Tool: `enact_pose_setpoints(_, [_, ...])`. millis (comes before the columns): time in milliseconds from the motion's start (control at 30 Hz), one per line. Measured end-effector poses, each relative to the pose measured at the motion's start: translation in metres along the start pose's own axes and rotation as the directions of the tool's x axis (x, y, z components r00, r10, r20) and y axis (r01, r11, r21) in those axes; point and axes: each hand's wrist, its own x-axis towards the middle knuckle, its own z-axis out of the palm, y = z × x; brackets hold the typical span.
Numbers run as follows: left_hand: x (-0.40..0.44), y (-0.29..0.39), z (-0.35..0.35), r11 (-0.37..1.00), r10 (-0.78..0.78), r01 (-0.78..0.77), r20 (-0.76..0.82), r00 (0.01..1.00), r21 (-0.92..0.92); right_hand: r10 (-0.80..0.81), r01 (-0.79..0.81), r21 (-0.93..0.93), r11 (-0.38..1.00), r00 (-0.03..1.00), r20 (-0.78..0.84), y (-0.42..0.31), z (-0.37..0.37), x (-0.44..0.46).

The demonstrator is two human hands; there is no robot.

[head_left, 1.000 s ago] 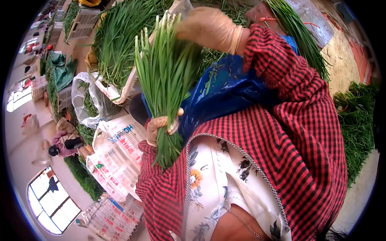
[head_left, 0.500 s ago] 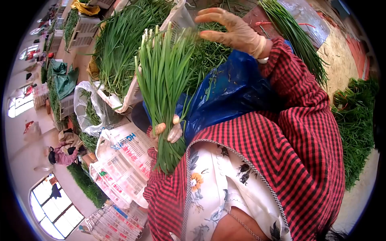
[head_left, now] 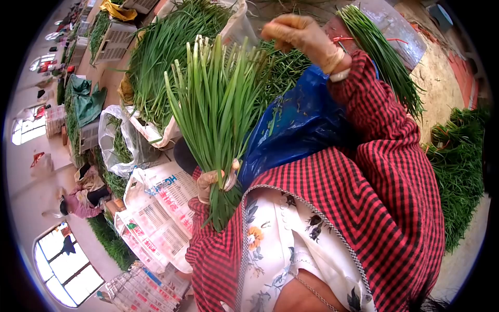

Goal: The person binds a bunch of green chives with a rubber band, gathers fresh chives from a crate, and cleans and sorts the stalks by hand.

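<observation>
My left hand (head_left: 209,183), in a pale glove, is wrapped round a bunch of garlic chives (head_left: 215,114). The whitish cut ends fan out at the top, and the leaf tips hang below my fist against my checked sleeve. My right hand (head_left: 296,34), gloved too, is raised beyond the bunch to the right, apart from it. Its fingers are bent and pressed together, and nothing shows in them. Beneath that hand lie loose green scraps (head_left: 288,65) and a blue plastic sheet (head_left: 299,112) across my lap.
A white sack (head_left: 236,26) and a heap of chives (head_left: 171,57) stand at the upper left. Another bunch (head_left: 379,57) lies on a board by a red tie (head_left: 343,39). More greens (head_left: 457,177) are piled at right. A person (head_left: 86,197) is at far left.
My right hand's spread fingers have come together, and it has moved slightly. The chives in my left hand are fanned wider, and that hand has turned a little.
</observation>
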Motion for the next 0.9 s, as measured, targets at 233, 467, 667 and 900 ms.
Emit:
enact_pose_setpoints(233, [0.002, 0.001, -0.003, 0.998, 0.001, 0.002, -0.050, 0.999, 0.065, 0.002, 0.014, -0.073, 0.997, 0.977, 0.214, -0.003, 0.047, -0.022])
enact_pose_setpoints(467, [-0.008, 0.005, -0.011, 0.999, 0.029, -0.030, -0.014, 0.999, -0.027, -0.037, 0.058, -0.160, 0.985, 0.990, 0.136, 0.003, 0.011, -0.022])
enact_pose_setpoints(667, [-0.011, 0.008, -0.010, 0.993, 0.117, -0.117, 0.028, 0.993, 0.007, -0.488, 0.178, -0.851, 0.494, 0.867, -0.102, 0.057, -0.058, 0.011])
enact_pose_setpoints(900, [-0.016, 0.012, -0.015, 0.998, -0.057, 0.059, -0.041, 0.998, 0.035, 0.099, 0.037, -0.249, 0.968, 0.855, 0.509, -0.019, 0.010, 0.003])
